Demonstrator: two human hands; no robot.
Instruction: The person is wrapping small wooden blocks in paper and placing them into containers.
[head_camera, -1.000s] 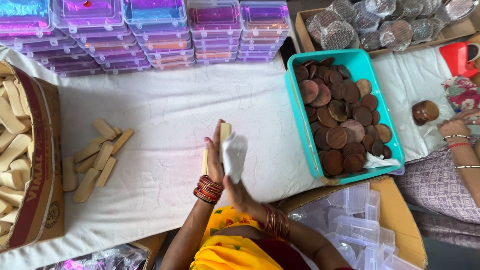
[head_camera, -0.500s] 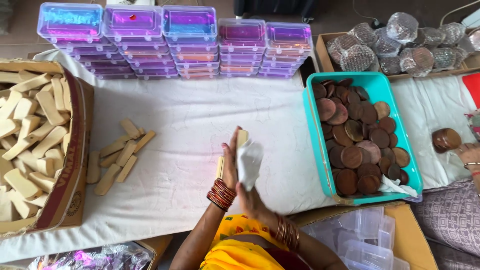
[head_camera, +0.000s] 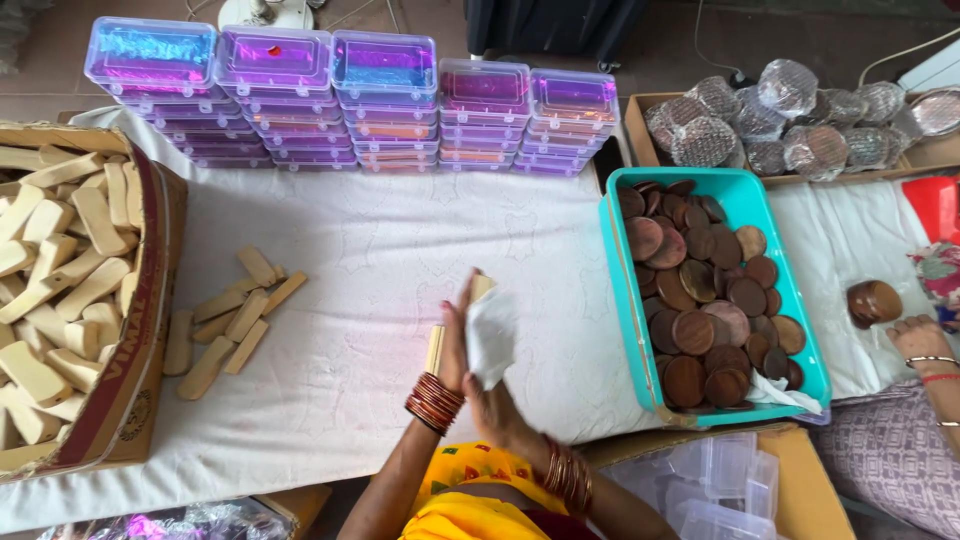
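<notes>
My left hand (head_camera: 455, 335) stands upright on edge above the white table cover, shut on a pale wooden block (head_camera: 436, 348) whose top end shows past the fingers. My right hand (head_camera: 500, 400) presses a white cloth (head_camera: 490, 335) against the block's side. Both wrists wear red bangles. To the left a small heap of similar wooden blocks (head_camera: 235, 320) lies on the cover. A teal tray (head_camera: 615, 300) holding several dark round wooden discs sits just right of my hands.
A cardboard box (head_camera: 150, 330) full of wooden blocks stands at the left. Stacked clear purple-tinted boxes (head_camera: 330, 100) line the far edge. Mesh-wrapped round items (head_camera: 770, 125) fill a box at the back right. Another person's hand (head_camera: 915, 335) rests near a small round wooden pot (head_camera: 873, 300).
My hands stay together on the block and cloth. The view has shifted, so the table and boxes sit lower and further right in the picture.
</notes>
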